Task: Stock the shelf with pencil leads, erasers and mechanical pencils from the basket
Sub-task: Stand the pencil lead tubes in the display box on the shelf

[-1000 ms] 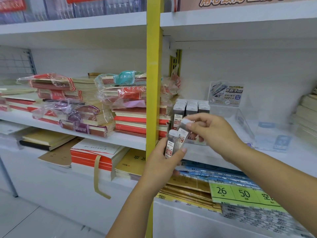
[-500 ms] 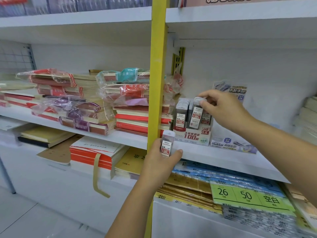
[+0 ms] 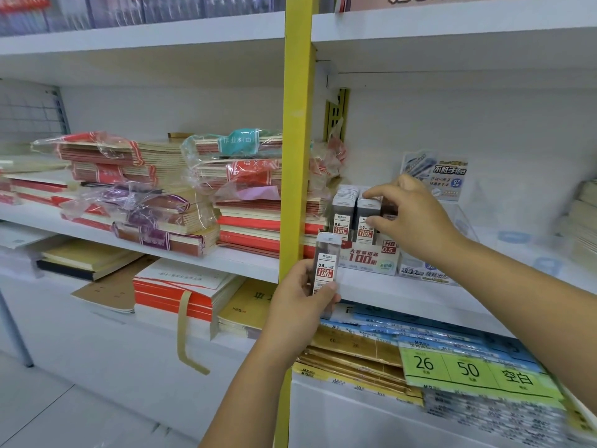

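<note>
L hand (image 3: 300, 305) is gripping one lead case (image 3: 325, 270) upright. The thumb is pressing across its front near the btm and the fingers are wrapping behind. Its label is facing the camera and its cap is sticking up above the thumb. Just left of that grip a yellow post (image 3: 295, 156) is running top to btm. R hand (image 3: 413, 221) is reaching up and right of the held case, into a display box (image 3: 371, 261) sitting on the shelf (image 3: 420, 295). Its forefinger is curling over the tops of the cases (image 3: 344, 208) standing in the box, and its thumb is lying against the front of the row at approx label height. Sth dark is sitting between finger and thumb, but can't tell if they're pinching a case or just touching the row. Behind the R hand an ad card (image 3: 449, 179) is standing upright. Below the L grip, paper packs (image 3: 387, 318) are lying flat w/ a green tag (image 3: 468, 370) reading 26 and 50. Left of the post, wrapped notebooks (image 3: 135, 176) are lying in stacks.
</note>
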